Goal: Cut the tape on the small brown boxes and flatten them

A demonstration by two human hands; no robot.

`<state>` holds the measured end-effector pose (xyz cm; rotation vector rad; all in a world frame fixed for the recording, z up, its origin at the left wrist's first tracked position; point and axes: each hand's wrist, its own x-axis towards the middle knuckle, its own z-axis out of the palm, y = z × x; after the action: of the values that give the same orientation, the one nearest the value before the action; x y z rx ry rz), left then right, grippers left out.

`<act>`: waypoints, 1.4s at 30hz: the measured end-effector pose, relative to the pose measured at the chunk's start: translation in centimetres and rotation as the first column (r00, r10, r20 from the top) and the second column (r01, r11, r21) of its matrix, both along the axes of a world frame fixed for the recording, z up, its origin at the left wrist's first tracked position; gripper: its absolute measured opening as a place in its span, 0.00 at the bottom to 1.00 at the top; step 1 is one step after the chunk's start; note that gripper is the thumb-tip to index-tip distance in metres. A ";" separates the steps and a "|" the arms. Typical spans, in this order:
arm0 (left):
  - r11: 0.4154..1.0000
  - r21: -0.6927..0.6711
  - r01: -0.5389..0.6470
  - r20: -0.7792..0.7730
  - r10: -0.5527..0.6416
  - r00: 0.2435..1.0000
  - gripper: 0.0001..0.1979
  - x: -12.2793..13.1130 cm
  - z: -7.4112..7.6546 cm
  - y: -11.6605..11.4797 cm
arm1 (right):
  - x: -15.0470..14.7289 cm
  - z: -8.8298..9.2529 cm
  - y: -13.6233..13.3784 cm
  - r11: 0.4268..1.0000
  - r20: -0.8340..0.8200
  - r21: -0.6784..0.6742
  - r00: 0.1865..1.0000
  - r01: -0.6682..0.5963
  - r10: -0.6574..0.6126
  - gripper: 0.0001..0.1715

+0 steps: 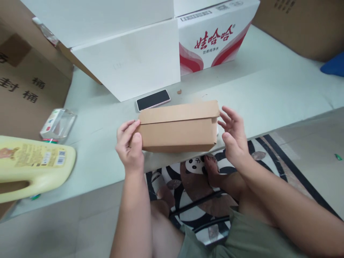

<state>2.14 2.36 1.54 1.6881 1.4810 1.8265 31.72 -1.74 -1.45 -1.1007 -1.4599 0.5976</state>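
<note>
A small brown cardboard box (178, 135) is at the table's front edge, with its long lid flap (178, 113) folded over toward me. My left hand (130, 145) grips the box's left end, thumb at the front corner and fingertips by the flap. Just off the right end, my right hand (233, 134) is open, its fingers curved and apart. A sliver of something white shows behind that end. Whatever is inside the box is hidden. Behind the box lies a phone (153, 100) with a dark screen.
Large white cartons (134, 61) and a red-and-white water carton (212, 43) stand at the back. On the left are a yellow jug (34, 161), a clear plastic bottle (60, 123) lying down and a big brown carton (32, 86). A panda-patterned mat (195, 165) covers the floor below.
</note>
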 end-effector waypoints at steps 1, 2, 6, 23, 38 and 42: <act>1.000 -0.023 -0.017 0.083 0.019 0.996 0.14 -0.2 -0.1 0.2 | -0.1 0.0 0.0 0.999 0.000 -0.026 1.000 0.021 -0.021 0.36; 0.998 -0.053 -0.029 0.182 0.038 0.983 0.14 -0.3 -0.2 0.3 | -0.1 0.0 0.0 0.997 0.004 -0.066 1.000 0.030 -0.030 0.35; 0.984 -0.167 -0.056 0.530 0.137 0.837 0.13 -0.3 0.4 0.7 | -0.7 0.4 -0.1 0.954 0.000 -0.259 0.988 -0.151 0.156 0.36; 0.572 -0.693 0.439 0.602 0.123 0.789 0.31 2.7 -0.6 -0.2 | -1.8 1.4 -1.6 0.969 0.200 0.091 0.957 -0.231 0.209 0.40; 0.410 -0.757 0.509 0.561 0.007 0.828 0.24 4.1 -1.1 -0.8 | -1.7 1.9 -1.6 0.971 0.225 0.098 0.955 -0.218 0.192 0.36; 0.331 -0.756 0.565 0.579 -0.064 0.813 0.25 4.6 -0.6 -1.0 | -1.8 2.1 -1.5 0.979 0.236 0.105 0.960 -0.178 0.149 0.35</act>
<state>6.78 1.36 0.96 0.7789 1.3434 0.7345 29.89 -3.28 0.68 -0.9799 -1.7760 0.4987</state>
